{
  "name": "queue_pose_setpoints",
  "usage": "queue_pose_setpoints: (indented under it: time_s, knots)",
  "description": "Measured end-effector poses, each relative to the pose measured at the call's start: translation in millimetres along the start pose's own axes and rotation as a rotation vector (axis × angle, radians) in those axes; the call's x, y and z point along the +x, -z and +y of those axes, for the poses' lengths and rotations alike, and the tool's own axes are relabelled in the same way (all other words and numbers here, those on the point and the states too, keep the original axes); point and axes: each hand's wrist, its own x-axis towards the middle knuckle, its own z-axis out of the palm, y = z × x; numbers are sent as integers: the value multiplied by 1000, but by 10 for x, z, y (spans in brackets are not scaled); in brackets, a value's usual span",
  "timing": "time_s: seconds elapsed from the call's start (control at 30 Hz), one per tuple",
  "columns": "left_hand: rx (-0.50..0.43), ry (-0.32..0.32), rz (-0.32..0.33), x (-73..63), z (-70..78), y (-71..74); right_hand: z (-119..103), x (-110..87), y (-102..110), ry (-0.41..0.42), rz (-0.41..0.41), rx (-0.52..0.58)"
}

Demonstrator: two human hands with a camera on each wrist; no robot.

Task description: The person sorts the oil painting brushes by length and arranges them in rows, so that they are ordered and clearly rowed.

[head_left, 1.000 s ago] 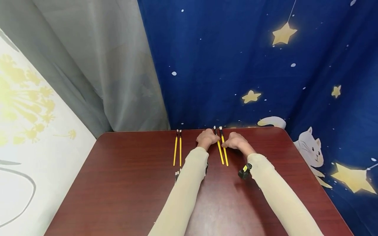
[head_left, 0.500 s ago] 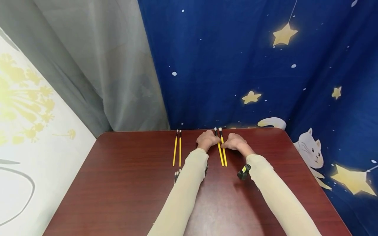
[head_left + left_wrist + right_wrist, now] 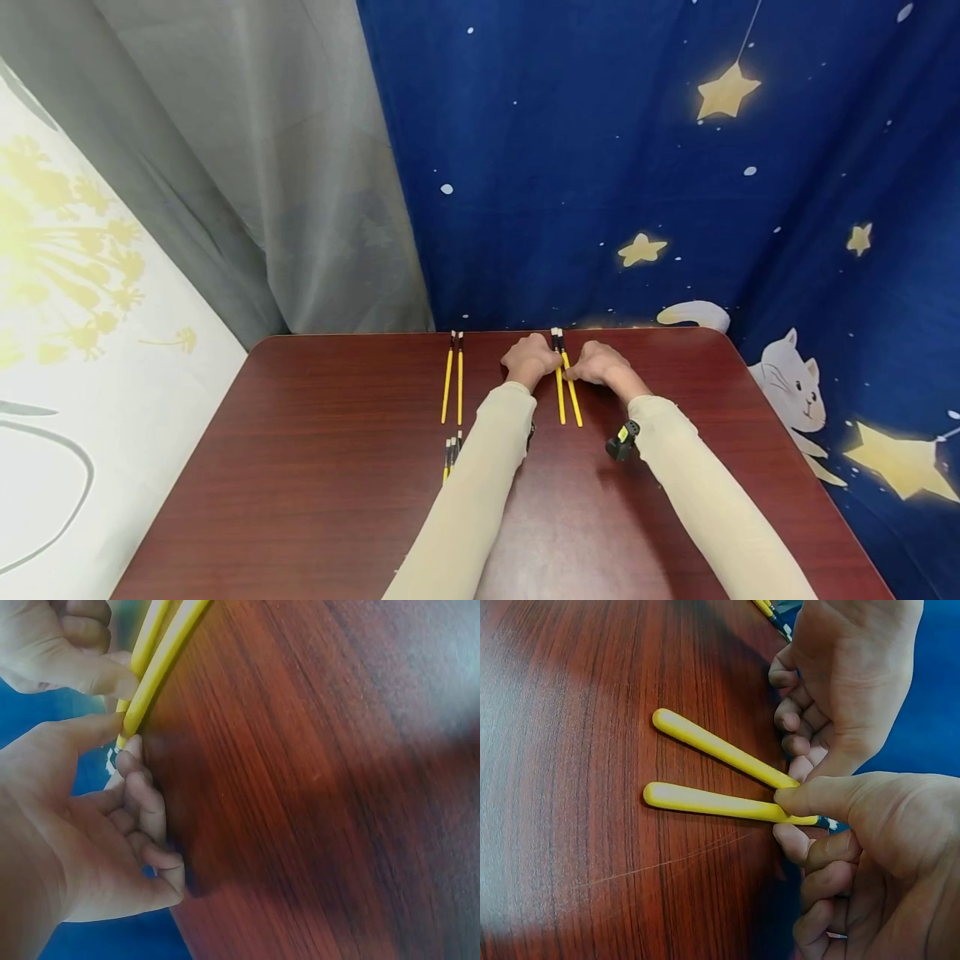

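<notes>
Two yellow-handled paintbrushes lie between my hands at the table's far edge, bristle ends close together and handle ends spread apart. My left hand [image 3: 531,358] pinches the left paintbrush [image 3: 560,400] between thumb and fingertips, near the dark ferrule. My right hand [image 3: 600,362] pinches the right paintbrush [image 3: 575,406] in the same way. In the right wrist view, the right thumb [image 3: 817,796] presses on the lower handle [image 3: 705,802], while the upper handle [image 3: 720,754] runs under the left hand [image 3: 847,682]. Fingers hide most of both ferrules.
Another pair of paintbrushes [image 3: 460,387] lies left of my left hand, handles toward me. Nearer, more paintbrushes [image 3: 453,454] are partly hidden by the left sleeve [image 3: 472,483]. A dark red table [image 3: 322,467] extends around them, with a blue star-patterned curtain [image 3: 570,167] behind.
The left paintbrush has straightened and its bristle end has swung right, beside the other's. The handle ends have spread apart. Both hands keep their pinch and have barely moved.
</notes>
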Motion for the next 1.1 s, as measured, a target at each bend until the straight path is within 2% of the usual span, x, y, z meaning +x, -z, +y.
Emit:
queue_pose_setpoints:
  time_s: [0.07, 0.6, 0.63, 0.83, 0.87, 1.1]
  knots:
    - [5, -1, 8, -2, 8, -14, 35, 70, -43, -14, 7, -1]
    - [13, 17, 8, 81, -15, -66, 80, 87, -25, 16, -23, 48]
    - [14, 17, 9, 82, -16, -67, 146, 157, -48, 43, -20, 60]
    - [13, 7, 7, 68, -17, -64, 169, 144, -55, 37, -11, 93]
    - [12, 5, 6, 66, -18, -64, 108, 72, -32, 11, -12, 89]
    - [10, -4, 14, 36, -26, -28, 122, 74, -53, 38, 13, 71]
